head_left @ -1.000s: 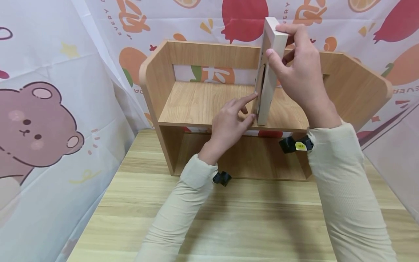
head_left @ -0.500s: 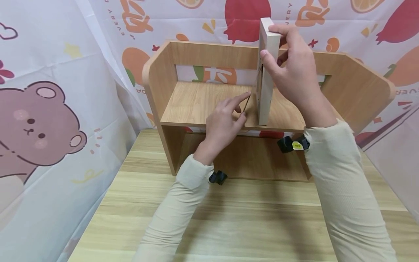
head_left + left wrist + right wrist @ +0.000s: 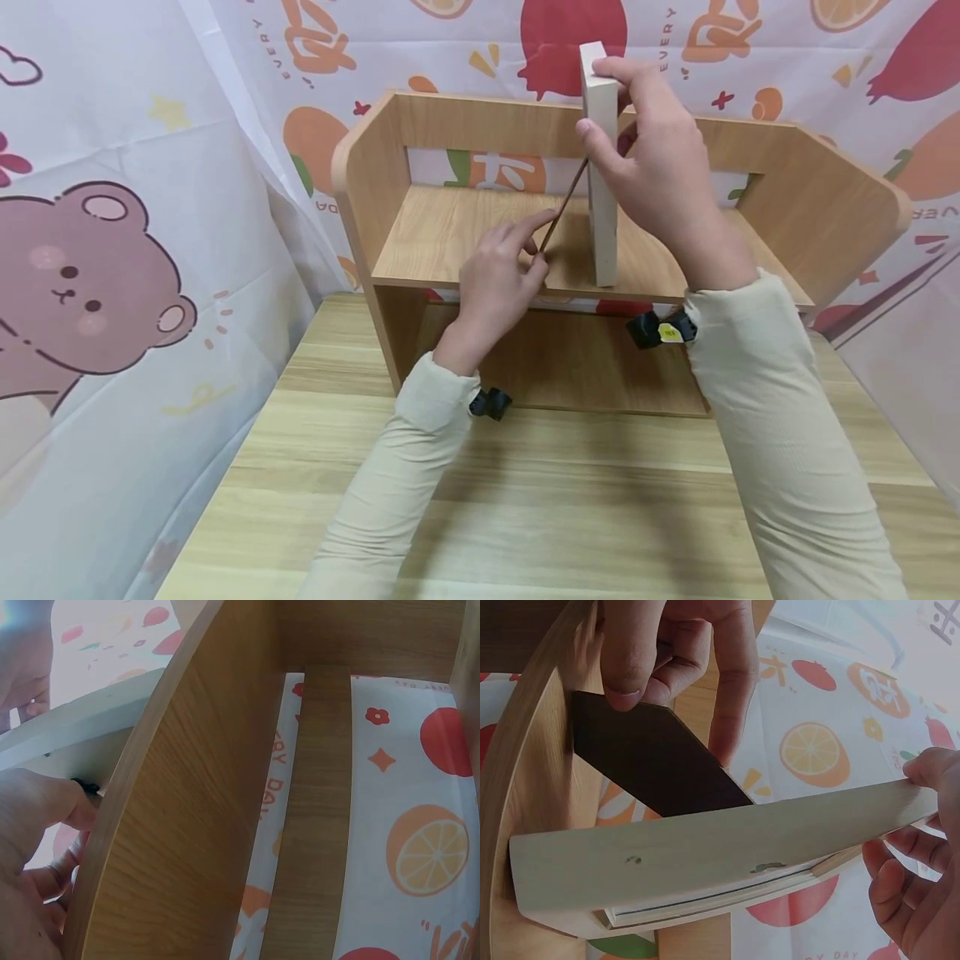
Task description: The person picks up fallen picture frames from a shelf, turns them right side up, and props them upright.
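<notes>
Fruit-print backdrop [image 3: 555, 33]; right hand [image 3: 652, 150] pinches the frame [image 3: 606, 217] up top, left hand [image 3: 495, 275] pinches its dark flap [image 3: 652, 754]. Probably light, stiff; grab the edges.

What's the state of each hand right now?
Left hand: holding, thumb and fingers pinching the dark panel.
Right hand: holding, gripping the pale frame near its top.

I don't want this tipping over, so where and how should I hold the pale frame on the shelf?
Probably near the top of the pale frame, from the right, where the right hand grips it: it stands upright, and its narrow edge looks easy to span. On its left, the dark panel slants out, pinched by the left hand.
</notes>
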Available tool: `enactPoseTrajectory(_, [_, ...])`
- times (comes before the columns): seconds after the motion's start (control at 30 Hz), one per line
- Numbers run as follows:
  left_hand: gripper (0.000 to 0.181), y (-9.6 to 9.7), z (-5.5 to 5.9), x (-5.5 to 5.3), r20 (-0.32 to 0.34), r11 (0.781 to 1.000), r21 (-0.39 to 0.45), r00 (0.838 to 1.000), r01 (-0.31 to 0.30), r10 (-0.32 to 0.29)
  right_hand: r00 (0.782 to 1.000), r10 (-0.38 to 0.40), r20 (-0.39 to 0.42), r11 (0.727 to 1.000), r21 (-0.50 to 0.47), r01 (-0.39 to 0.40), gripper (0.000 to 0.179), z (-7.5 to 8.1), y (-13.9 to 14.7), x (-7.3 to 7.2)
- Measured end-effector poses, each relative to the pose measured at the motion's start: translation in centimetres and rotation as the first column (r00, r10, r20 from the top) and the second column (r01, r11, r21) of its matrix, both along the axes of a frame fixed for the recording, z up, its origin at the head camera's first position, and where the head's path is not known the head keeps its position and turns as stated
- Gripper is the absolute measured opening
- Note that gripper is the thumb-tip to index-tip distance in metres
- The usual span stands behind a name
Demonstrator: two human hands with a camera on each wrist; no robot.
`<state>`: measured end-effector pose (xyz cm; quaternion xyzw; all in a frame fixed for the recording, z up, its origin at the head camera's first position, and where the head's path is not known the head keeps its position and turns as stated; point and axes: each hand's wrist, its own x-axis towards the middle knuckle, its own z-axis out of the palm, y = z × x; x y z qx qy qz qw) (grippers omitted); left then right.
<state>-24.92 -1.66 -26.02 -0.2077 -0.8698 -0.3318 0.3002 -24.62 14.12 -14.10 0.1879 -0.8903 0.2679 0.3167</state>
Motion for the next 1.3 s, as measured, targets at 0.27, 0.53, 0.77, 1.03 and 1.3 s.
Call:
enactPoseTrajectory(0.27, [0.046,-0.4,0.1,-0.1,0.015,1.000,0.016,1.000,0.000,0.000,1.000,0.008,0.001,1.000,0.026,-0.008,0.052,-0.1,-0.2,0.0])
enactPoseTrajectory(0.53, [0.046,-0.6,0.0,-0.2,0.026,1.000,0.024,1.000,-0.017,0.016,0.997,0.078,0.005,0.995,0.054,-0.078,0.052,-0.1,0.0,0.0])
enactPoseTrajectory(0.77, [0.043,-1.0,0.2,-0.1,0.041,0.999,0.027,0.999,-0.019,0.018,0.986,0.161,0.043,0.981,0.102,-0.165,0.049,0.5,0.3,0.1])
enactPoseTrajectory(1.03, [0.040,-1.3,0.4,-0.1,0.084,0.998,0.059,0.996,-0.014,0.009,0.985,0.162,0.061,0.982,0.092,-0.167,0.048,0.6,-0.1,0.1])
enactPoseTrajectory(1.3, [0.038,-1.6,0.7,-0.2,0.116,0.997,0.082,0.993,-0.006,-0.003,0.989,0.140,0.056,0.986,0.089,-0.144,0.047,0.5,-0.3,-0.1])
